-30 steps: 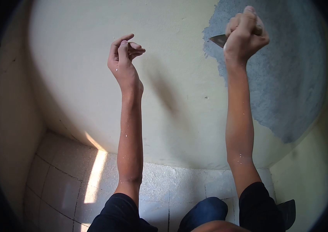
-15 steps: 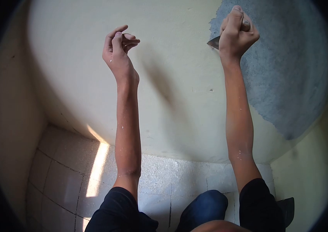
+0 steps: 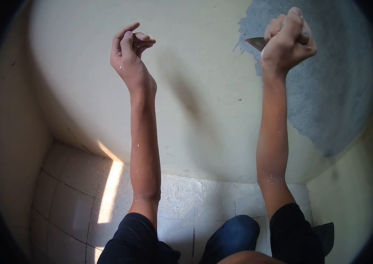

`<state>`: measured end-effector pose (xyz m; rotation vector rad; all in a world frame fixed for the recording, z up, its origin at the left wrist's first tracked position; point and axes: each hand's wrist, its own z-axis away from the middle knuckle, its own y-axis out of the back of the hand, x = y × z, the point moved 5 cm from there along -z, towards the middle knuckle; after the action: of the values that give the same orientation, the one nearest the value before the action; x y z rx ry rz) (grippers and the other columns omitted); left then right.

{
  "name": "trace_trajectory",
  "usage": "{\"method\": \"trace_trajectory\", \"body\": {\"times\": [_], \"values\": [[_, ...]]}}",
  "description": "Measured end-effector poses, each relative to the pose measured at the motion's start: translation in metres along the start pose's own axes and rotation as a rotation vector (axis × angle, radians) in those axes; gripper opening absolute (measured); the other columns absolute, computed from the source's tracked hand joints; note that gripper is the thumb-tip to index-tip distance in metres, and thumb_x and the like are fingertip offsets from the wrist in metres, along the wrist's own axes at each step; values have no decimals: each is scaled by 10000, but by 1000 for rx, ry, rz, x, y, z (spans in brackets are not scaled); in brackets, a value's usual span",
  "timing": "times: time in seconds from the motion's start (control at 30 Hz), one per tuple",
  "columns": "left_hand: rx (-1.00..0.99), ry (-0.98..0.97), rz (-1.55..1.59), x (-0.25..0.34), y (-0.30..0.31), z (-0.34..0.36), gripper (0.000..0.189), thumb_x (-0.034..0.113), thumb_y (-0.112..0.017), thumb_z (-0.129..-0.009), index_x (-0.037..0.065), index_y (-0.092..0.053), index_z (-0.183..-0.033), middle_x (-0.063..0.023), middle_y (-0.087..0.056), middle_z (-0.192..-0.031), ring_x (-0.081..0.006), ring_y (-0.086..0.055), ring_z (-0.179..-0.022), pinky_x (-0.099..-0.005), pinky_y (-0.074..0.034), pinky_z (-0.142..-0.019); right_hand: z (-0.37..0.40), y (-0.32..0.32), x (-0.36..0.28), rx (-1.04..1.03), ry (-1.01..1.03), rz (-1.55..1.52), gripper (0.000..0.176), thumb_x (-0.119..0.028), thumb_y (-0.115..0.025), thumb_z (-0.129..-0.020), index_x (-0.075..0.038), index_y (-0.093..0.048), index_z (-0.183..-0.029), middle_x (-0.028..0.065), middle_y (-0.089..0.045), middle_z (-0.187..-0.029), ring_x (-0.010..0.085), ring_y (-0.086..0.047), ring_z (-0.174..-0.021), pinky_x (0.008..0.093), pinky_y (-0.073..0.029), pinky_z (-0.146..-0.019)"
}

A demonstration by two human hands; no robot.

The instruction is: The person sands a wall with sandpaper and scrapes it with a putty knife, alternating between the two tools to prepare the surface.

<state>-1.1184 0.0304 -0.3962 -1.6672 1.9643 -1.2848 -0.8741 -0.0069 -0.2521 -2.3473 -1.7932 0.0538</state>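
Note:
My right hand [image 3: 288, 44] is wrapped in a fist around the handle of a scraper [image 3: 256, 42]. Its dark metal blade points left, over the edge of the bare grey patch [image 3: 331, 92] on the cream-painted wall [image 3: 213, 57]. Most of the handle is hidden by my fingers; only its end shows by the thumb. Raised in front of the painted wall to the left, my left hand [image 3: 129, 53] is empty, its fingers loosely curled and apart. White flecks dot both forearms.
Pale floor tiles [image 3: 177, 198] run along the foot of the wall, crossed by a strip of sunlight [image 3: 110, 193]. Side walls close in at left and right. My knee [image 3: 232, 237] shows low in the middle, and a dark flat object [image 3: 326, 237] lies beside my right sleeve.
My right hand has moved right with the scraper, and more ragged grey edge shows beside the blade. My left hand has drifted slightly up and left.

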Motion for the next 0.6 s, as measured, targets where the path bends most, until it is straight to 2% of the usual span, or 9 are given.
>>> {"method": "trace_trajectory", "body": {"times": [0.07, 0.17, 0.2, 0.3, 0.33, 0.37, 0.43, 0.47, 0.6], "values": [[-5, 5, 1, 2, -3, 2, 343, 171, -449, -1064, -48, -633, -1254, -59, -655, -856, -173, -663, -827, -353, -544, -868, 17, 5, 33, -25, -13, 119, 496, -120, -596, -1039, -141, -318, -629, -86, -343, -562, 32, -291, -518, 301, -194, -470], [10, 8, 38, 5, -3, 3, 336, 168, -456, -1061, -49, -636, -1245, -58, -654, -843, -175, -663, -821, -354, -546, -870, 20, -2, 21, -79, -20, 59, 482, -99, -605, -1018, -151, -292, -656, -95, -296, -602, 36, -268, -560, 313, -181, -496], [7, 3, 34, 5, -5, 4, 336, 167, -456, -1061, -50, -636, -1244, -57, -653, -844, -176, -663, -821, -354, -545, -872, 17, 4, 11, -48, -89, 52, 473, -91, -605, -1011, -152, -273, -681, -94, -293, -626, 41, -269, -585, 316, -187, -510], [9, -30, 13, 10, -4, 3, 335, 166, -454, -1061, -50, -636, -1241, -56, -650, -846, -177, -663, -823, -353, -544, -877, -9, 11, -25, -99, -1, -156, 523, -197, -538, -1065, -145, -442, -553, -50, -432, -470, 24, -378, -412, 269, -269, -392], [4, -31, 9, 11, -4, 1, 334, 165, -453, -1060, -50, -636, -1240, -56, -650, -846, -177, -664, -823, -352, -544, -878, 2, 8, -7, -47, 48, -11, 519, -213, -555, -1057, -143, -441, -556, -49, -421, -474, 33, -373, -418, 288, -276, -399], [-5, -29, 11, 11, -6, 3, 334, 165, -452, -1060, -49, -636, -1240, -56, -650, -847, -177, -665, -824, -351, -544, -879, 22, 2, 21, -86, -17, 112, 544, -267, -610, -1032, -113, -368, -570, -63, -341, -485, 43, -311, -481, 322, -231, -480], [3, -11, 31, 11, -6, 6, 335, 164, -451, -1059, -50, -636, -1238, -58, -651, -845, -178, -665, -823, -351, -543, -879, 46, -9, 45, -127, -159, 73, 531, -254, -612, -1024, -105, -375, -573, -64, -336, -488, 44, -306, -482, 324, -224, -485], [12, -21, 45, 13, -6, 2, 335, 163, -450, -1059, -51, -636, -1237, -58, -651, -844, -178, -666, -823, -350, -543, -879, 45, -4, 41, -110, -129, 81, 503, -211, -587, -1024, -105, -400, -570, -65, -356, -481, 34, -323, -474, 305, -236, -472], [5, -57, -17, 14, -4, 2, 343, 167, -444, -1061, -50, -627, -1253, -57, -655, -865, -175, -665, -836, -351, -542, -877, 3, 11, -23, 0, 31, -148, 493, -212, -594, -1038, -151, -436, -575, -69, -385, -492, 49, -353, -430, 287, -259, -409]]}}
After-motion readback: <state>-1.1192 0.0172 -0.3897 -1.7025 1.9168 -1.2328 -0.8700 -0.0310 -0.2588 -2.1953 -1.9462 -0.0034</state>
